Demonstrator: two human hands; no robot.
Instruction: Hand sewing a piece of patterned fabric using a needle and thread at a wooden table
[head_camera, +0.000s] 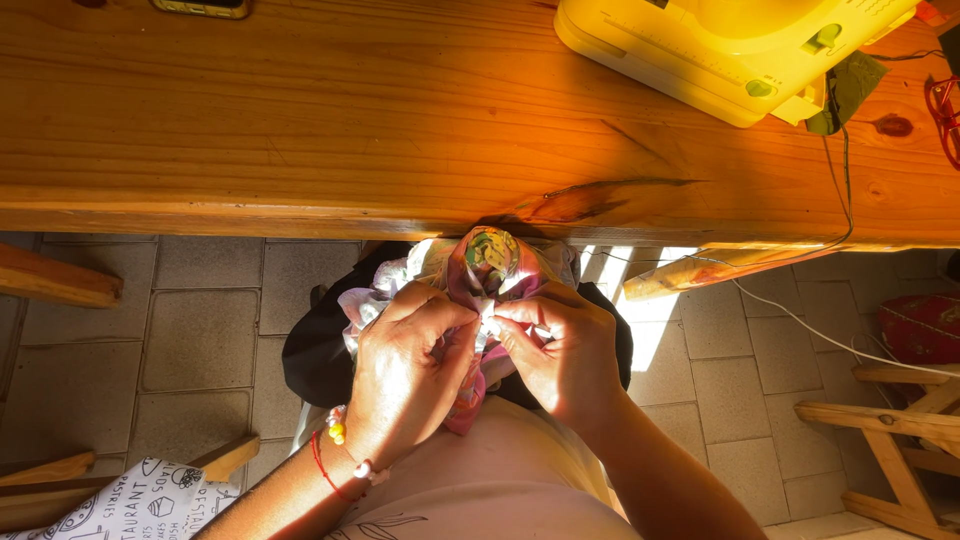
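Wooden worktop across the upper view; yellow sewing machine parked at its far right, cord trailing off the edge to the tiled floor. Patterned cloth bunched in the lap just below the worktop edge, kept low and close, apparently for fine handwork. Left hand closed narrow, pinching a fold of the cloth. Right hand likewise pinched on a small white piece at the same spot, fingertips touching. Red cord and beaded bracelets on left wrist.
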